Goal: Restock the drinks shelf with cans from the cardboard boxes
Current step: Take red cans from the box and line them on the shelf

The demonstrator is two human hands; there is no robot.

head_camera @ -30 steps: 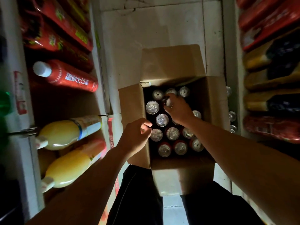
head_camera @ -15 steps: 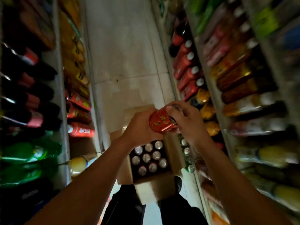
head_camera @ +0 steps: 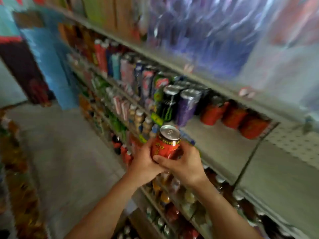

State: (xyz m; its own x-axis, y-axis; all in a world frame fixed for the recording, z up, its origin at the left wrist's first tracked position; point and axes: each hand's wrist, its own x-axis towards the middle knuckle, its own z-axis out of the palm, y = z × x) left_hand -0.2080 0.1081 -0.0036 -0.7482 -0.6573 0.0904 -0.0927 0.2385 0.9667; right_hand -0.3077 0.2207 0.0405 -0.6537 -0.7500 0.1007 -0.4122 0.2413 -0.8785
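A person holds a red can [head_camera: 167,145] upright in both hands, just in front of the drinks shelf [head_camera: 222,144]. Left hand [head_camera: 145,162] wraps the can's left side, fingers curled behind it; right hand [head_camera: 184,163] cups the can from the right & below, thumb laid across the lower front. The silver lid faces up, pull-tab visible. On the shelf, beyond the can: a black energy-drink can [head_camera: 168,102] w/ green claw mark, a purple can [head_camera: 187,107] just right of it, then a row of red cans [head_camera: 233,116] further right. Bare shelf space lies directly right of the held can. Bottles fill the tiers below & left of it, too blurred to identify.
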